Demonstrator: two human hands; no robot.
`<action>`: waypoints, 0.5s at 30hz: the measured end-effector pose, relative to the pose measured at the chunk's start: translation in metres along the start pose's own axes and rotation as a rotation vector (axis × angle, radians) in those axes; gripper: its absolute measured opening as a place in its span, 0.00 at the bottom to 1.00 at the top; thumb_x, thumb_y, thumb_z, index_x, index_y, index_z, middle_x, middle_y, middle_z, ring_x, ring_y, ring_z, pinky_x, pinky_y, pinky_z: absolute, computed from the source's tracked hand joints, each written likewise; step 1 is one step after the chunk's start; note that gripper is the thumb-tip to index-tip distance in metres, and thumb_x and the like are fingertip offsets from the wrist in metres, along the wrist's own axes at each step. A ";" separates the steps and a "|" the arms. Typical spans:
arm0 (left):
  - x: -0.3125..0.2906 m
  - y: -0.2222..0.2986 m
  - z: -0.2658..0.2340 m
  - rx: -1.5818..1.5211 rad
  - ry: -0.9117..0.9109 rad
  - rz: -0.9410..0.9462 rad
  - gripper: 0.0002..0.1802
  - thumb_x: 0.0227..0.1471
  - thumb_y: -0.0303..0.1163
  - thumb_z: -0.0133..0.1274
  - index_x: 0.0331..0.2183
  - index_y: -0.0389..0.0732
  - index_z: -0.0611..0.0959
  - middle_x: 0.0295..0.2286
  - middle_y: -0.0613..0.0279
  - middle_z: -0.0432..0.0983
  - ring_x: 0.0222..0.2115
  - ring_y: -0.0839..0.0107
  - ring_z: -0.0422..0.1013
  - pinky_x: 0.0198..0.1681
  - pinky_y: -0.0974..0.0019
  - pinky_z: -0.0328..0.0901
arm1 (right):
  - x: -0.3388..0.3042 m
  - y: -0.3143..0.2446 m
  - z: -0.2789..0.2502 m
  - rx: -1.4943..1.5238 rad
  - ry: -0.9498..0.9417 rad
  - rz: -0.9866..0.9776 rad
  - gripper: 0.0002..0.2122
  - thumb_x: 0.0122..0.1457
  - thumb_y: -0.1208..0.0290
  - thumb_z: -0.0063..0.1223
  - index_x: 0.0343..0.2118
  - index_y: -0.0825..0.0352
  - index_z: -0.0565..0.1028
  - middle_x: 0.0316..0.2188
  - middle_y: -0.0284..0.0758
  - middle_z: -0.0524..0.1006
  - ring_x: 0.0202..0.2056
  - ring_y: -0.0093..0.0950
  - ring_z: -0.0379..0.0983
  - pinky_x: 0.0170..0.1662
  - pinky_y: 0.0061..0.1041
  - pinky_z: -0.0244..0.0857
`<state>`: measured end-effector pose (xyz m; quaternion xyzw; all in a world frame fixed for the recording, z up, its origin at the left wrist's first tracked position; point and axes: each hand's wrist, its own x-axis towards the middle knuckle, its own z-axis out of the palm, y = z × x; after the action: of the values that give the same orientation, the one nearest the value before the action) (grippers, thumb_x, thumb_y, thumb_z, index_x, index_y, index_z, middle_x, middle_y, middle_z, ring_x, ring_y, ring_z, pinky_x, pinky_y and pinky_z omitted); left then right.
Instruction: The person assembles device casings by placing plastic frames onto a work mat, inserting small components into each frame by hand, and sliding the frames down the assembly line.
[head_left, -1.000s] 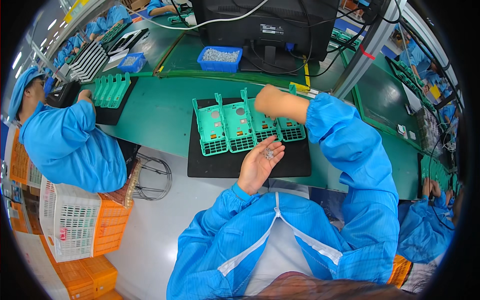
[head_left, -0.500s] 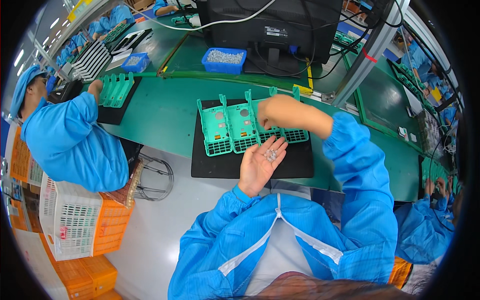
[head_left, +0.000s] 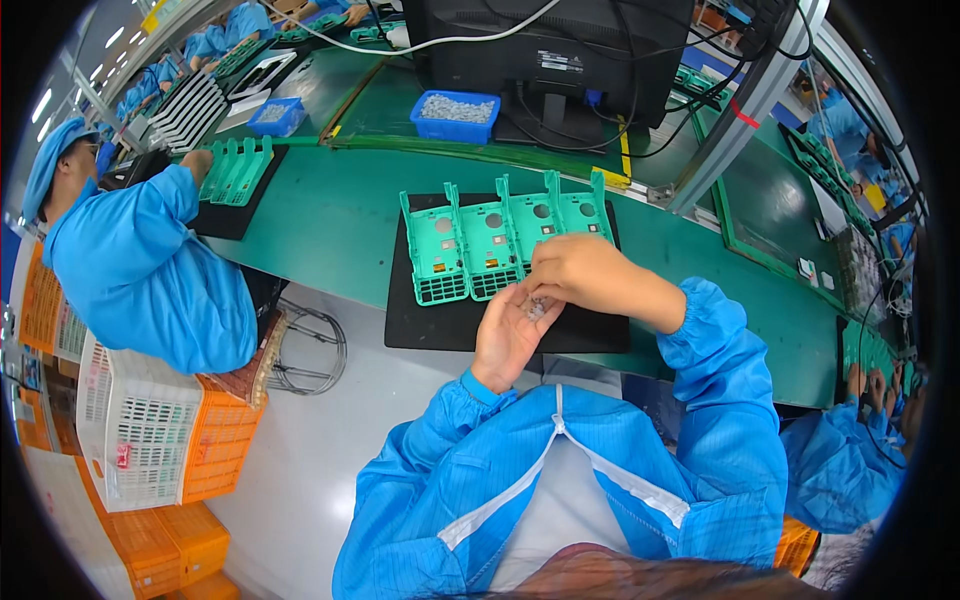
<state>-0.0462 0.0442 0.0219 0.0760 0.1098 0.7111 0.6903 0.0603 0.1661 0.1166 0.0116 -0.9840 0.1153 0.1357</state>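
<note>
My left hand [head_left: 504,342] is palm up in front of the green plastic housings, cupping a small heap of whitish, see-through pieces [head_left: 536,311]. Above that palm, my right hand [head_left: 588,274] has its fingertips drawn together at the heap; whatever they pinch is hidden. Several green housings [head_left: 434,242] stand side by side on a black mat [head_left: 425,330], each with a round spot or opening and a black grid along its near edge. The lower parts of the right-hand housings are behind my right hand.
Beyond the green ledge, a blue bin [head_left: 455,118] of whitish pieces stands beside a monitor [head_left: 545,60] with hanging cables. At left, a co-worker [head_left: 150,270] in blue sits at similar housings. Crates [head_left: 150,430] are stacked lower left. A metal post [head_left: 745,110] rises at right.
My right hand has come back from over the right-hand housings to the pieces in my left palm. The housings it covered now show more fully.
</note>
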 end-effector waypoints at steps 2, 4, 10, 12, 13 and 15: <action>-0.003 0.001 0.001 0.208 0.068 0.026 0.20 0.62 0.39 0.36 0.46 0.33 0.72 0.42 0.53 0.72 0.45 0.64 0.69 0.55 0.58 0.61 | 0.001 0.002 -0.006 -0.009 0.021 0.038 0.05 0.46 0.68 0.56 0.25 0.61 0.79 0.24 0.30 0.72 0.31 0.31 0.72 0.33 0.31 0.66; -0.006 0.001 -0.001 0.251 0.094 0.065 0.16 0.62 0.36 0.40 0.43 0.34 0.73 0.40 0.54 0.73 0.42 0.65 0.71 0.50 0.61 0.65 | 0.003 0.001 -0.009 -0.005 0.006 0.044 0.04 0.46 0.68 0.55 0.24 0.61 0.78 0.24 0.31 0.72 0.31 0.31 0.72 0.33 0.31 0.66; -0.009 0.007 -0.004 0.289 0.069 0.114 0.11 0.60 0.33 0.45 0.39 0.35 0.73 0.37 0.58 0.73 0.40 0.69 0.71 0.46 0.65 0.67 | 0.011 -0.002 -0.012 -0.007 -0.012 0.018 0.04 0.46 0.69 0.56 0.23 0.62 0.77 0.23 0.31 0.72 0.30 0.31 0.72 0.32 0.31 0.66; -0.010 0.009 -0.005 0.310 0.077 0.142 0.11 0.60 0.33 0.45 0.39 0.36 0.74 0.37 0.58 0.73 0.39 0.69 0.71 0.46 0.65 0.67 | 0.015 -0.004 -0.014 -0.011 -0.019 0.020 0.04 0.46 0.69 0.57 0.25 0.61 0.77 0.24 0.30 0.72 0.30 0.31 0.71 0.32 0.30 0.66; -0.010 0.010 -0.006 0.309 0.078 0.145 0.11 0.60 0.33 0.45 0.39 0.36 0.74 0.37 0.58 0.73 0.39 0.69 0.71 0.46 0.65 0.67 | 0.017 -0.006 -0.015 -0.027 -0.018 0.013 0.04 0.46 0.69 0.57 0.25 0.61 0.76 0.24 0.30 0.72 0.30 0.31 0.71 0.32 0.30 0.66; -0.010 0.011 -0.008 0.287 0.072 0.146 0.11 0.59 0.33 0.46 0.39 0.36 0.74 0.37 0.59 0.73 0.39 0.70 0.71 0.46 0.66 0.67 | 0.021 -0.008 -0.014 -0.043 -0.018 0.002 0.04 0.46 0.69 0.57 0.25 0.61 0.76 0.24 0.30 0.72 0.30 0.31 0.71 0.32 0.31 0.66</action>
<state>-0.0587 0.0333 0.0174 0.1563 0.2290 0.7386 0.6145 0.0445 0.1623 0.1375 0.0085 -0.9874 0.0939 0.1271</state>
